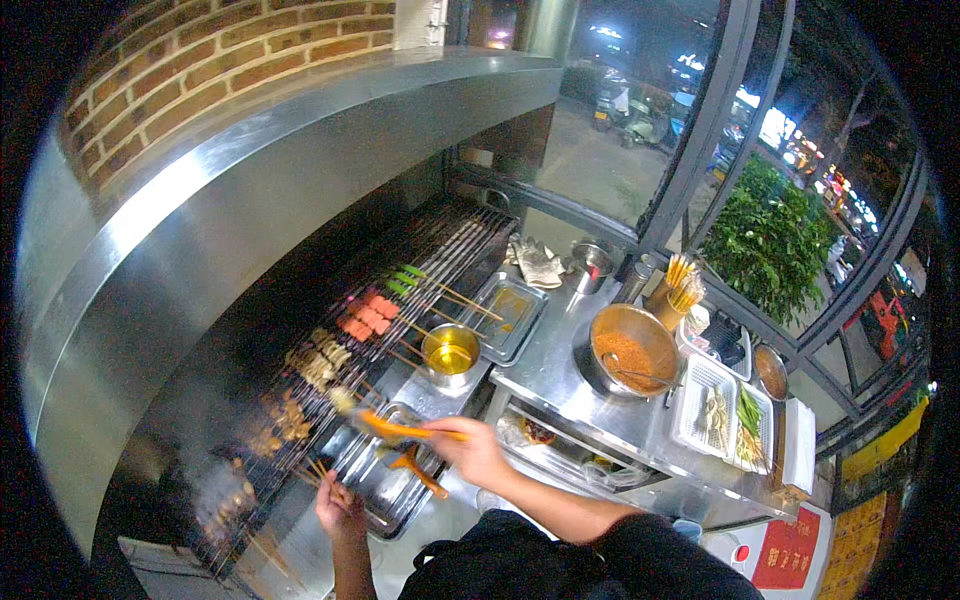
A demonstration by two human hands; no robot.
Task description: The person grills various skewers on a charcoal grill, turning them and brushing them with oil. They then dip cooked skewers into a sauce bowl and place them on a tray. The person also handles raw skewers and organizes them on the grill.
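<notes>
My right hand point(469, 450) is closed on the orange handle of a basting brush point(390, 426), whose pale bristles are over the near edge of the charcoal grill point(465, 240). The fingers of my left hand point(337, 499) grip the ends of some bamboo skewers point(319, 469) by browned pieces of food point(289, 420). Further along the grill lie pale skewered food point(319, 360), pink-red skewered pieces point(369, 318) and green skewered vegetables point(405, 279). Between my hands, a second orange-handled brush point(420, 472) rests on a metal tray point(375, 487). Smoke partly veils the food at the lower left.
A metal pot of yellow oil point(451, 360) stands beside the grill. On the steel counter point(540, 390) are a shallow tray point(517, 319), a bowl of reddish seasoning point(626, 356) with a spoon, white baskets point(701, 412) and gloves point(536, 262). A metal hood point(300, 142) overhangs the grill.
</notes>
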